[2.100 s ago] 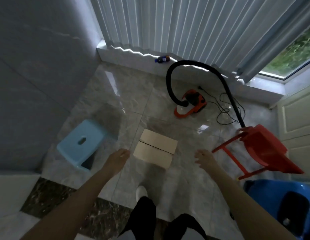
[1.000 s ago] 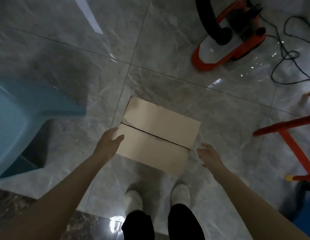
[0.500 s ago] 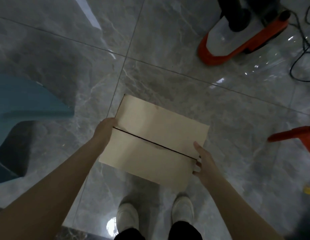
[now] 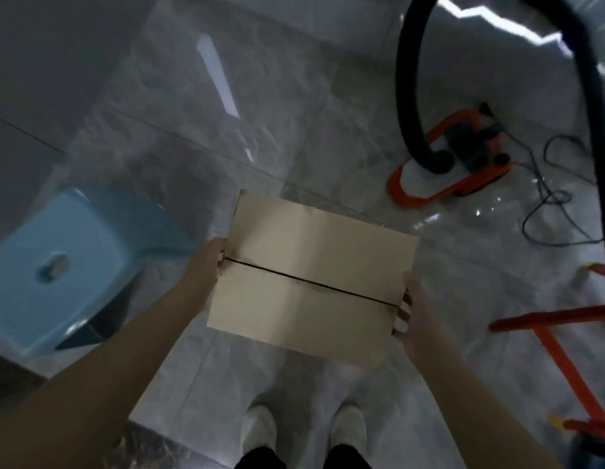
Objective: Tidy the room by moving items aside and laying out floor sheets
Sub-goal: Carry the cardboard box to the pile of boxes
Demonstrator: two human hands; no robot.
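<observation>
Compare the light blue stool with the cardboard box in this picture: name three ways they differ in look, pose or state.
The cardboard box is tan with a dark seam across its top; the stool is light blue with an oval hole in its seat. The box is held between the left hand and right hand; the stool is untouched. The box is in front of the person, the stool off to their left. Both have flat, roughly rectangular tops.
</observation>
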